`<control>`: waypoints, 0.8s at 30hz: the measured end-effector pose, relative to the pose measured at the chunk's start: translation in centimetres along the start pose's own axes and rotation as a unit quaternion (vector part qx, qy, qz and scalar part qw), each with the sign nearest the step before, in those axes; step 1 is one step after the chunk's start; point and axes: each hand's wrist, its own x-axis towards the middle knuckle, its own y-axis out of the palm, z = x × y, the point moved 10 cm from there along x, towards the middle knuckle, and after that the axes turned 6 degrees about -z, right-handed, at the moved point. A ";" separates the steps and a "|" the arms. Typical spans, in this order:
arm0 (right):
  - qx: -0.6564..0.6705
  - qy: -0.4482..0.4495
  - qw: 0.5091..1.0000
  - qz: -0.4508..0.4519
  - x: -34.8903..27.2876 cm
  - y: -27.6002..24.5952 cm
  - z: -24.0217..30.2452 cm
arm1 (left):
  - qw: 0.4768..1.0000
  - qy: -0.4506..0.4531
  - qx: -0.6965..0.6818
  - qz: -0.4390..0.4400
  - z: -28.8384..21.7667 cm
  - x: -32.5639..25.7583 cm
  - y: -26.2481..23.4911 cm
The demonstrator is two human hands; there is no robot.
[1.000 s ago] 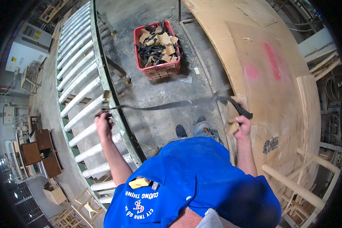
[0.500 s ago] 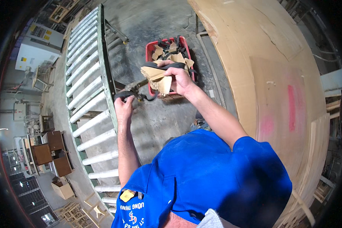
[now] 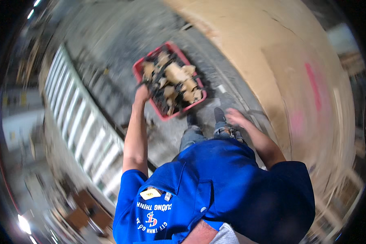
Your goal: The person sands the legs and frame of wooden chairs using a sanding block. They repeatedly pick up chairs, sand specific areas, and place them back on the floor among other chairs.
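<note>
A red plastic basket (image 3: 203, 96) stands on the floor ahead of me, heaped with torn brown cardboard (image 3: 177, 74) and black straps. My left hand (image 3: 142, 94) is at the basket's left side, its fingers closed. A dark strip shows at these fingers and looks like a black strap (image 3: 142, 84), though motion blurs it. Away from the basket, my right hand (image 3: 235, 117) hangs low beside my right shoe (image 3: 220, 115). Its fingers are smeared by motion, and whether they hold anything is unclear.
A roller conveyor (image 3: 79, 118) with pale rollers runs along my left. On the right, a large stack of brown board (image 3: 248, 53) has pink marks on its top. Brown boxes (image 3: 85, 211) lie blurred at the lower left.
The cardboard has left my right hand, which has swung back toward my right leg. My left hand has come beside the basket. The whole view has turned.
</note>
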 end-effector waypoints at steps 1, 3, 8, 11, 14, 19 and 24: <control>-0.087 -0.024 0.992 -0.090 -1.8 -4.9 -1.5 | 0.997 0.048 0.051 0.045 1.7 1.1 4.8; -0.205 -0.040 0.946 -0.246 -7.3 -12.6 -5.5 | 0.980 0.122 0.058 0.147 -0.7 3.1 12.0; -0.109 -0.016 0.859 -0.501 -24.2 -14.3 -15.3 | 0.884 0.327 -0.312 0.120 -11.0 0.1 17.6; 0.028 0.058 0.795 -0.604 -27.6 -10.6 -24.9 | 0.859 0.202 -0.265 0.388 -17.0 -5.3 23.5; 0.076 0.013 0.795 -0.601 -30.2 -5.1 -25.8 | 0.787 0.294 -0.271 0.469 -27.4 -11.5 21.9; 0.421 -0.033 0.686 -0.592 -32.3 3.0 -40.6 | 0.750 0.421 -0.173 0.480 -51.0 -26.0 12.3; 0.339 0.074 0.652 -0.674 -45.2 0.4 -47.2 | 0.679 0.512 -0.291 0.439 -71.0 -37.0 11.6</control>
